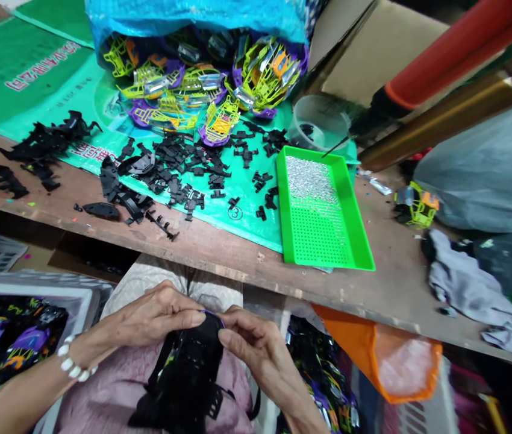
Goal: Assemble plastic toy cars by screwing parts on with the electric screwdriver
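Over my lap, both hands grip a black plastic toy car body [188,367] by its far end, where a thin purple edge shows. My left hand [161,316], below a white bead bracelet, presses its thumb on the left of that end. The thumb and fingers of my right hand [256,343] pinch the right of it. On the bench beyond lie many small black plastic parts [184,157], with larger curved black pieces [123,187] nearer the edge. A green tray [319,235] of small silver pins or screws stands to the right.
A blue bag [193,15] spills yellow-green and purple car shells [220,120] at the back. Beside it are a clear tub [321,123] and a red tool [455,54]. Crates with toy cars [25,343] flank my lap. A finished-looking car [416,205] and grey cloth [464,283] lie right.
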The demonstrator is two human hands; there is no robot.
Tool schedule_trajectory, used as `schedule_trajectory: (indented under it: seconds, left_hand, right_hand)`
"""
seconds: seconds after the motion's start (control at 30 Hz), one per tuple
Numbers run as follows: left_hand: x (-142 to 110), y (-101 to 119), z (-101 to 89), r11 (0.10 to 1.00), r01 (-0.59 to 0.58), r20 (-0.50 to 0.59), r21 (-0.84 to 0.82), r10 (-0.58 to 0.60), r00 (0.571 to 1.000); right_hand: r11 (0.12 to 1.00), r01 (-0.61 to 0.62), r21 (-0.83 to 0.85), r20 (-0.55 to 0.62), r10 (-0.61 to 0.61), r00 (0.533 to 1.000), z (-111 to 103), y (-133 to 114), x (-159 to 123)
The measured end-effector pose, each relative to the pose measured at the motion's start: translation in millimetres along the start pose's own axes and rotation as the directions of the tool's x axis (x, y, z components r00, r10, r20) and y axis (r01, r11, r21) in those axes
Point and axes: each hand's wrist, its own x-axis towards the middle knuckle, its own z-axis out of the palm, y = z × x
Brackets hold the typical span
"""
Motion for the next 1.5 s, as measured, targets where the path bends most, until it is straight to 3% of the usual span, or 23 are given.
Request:
schedule_trajectory:
  seconds: [0.17,0.33,0.6,0.9,1.13,1.33,1.5]
  left_hand:
    - [3,-2,-1.0,0.997,0.045,0.034,0.069,-0.047,0.998]
    - [1,-5,-0.2,0.992,0.095,0.044,0.08,-0.099,0.994]
    - [-5,-12,5.2,0.97,0.122,0.077,-0.211,-0.108,0.991]
    - [-3,-4,5.1,0.994,0.099,0.079,0.048,-0.103,0.992]
    - [3,-3,10.7,0.997,0.043,-0.001,-0.06,-0.043,0.999]
    - [6,6,15.0,0.974,0.05,0.03,-0.22,-0.045,0.999]
    - [7,9,18.1,0.975,0.072,0.01,-0.212,-0.072,0.997]
  right_hand:
    - [0.998,0.025,-0.066,-0.043,-0.028,0.999,0,5,-2]
    - [1.0,0.026,0.008,-0.115,-0.025,0.993,4,9,-9]
    - [0.998,-0.025,0.061,-0.118,0.032,0.992,3,9,-10]
    - [0.999,0.031,0.015,-0.119,-0.029,0.992,-3,13,-13]
    - [0.994,0.068,0.088,-0.216,-0.048,0.975,-1,21,-15]
    - [0.987,0.089,0.135,-0.245,-0.054,0.968,1,24,-19]
    - [0.988,0.093,0.125,-0.265,-0.057,0.963,-1,25,-21]
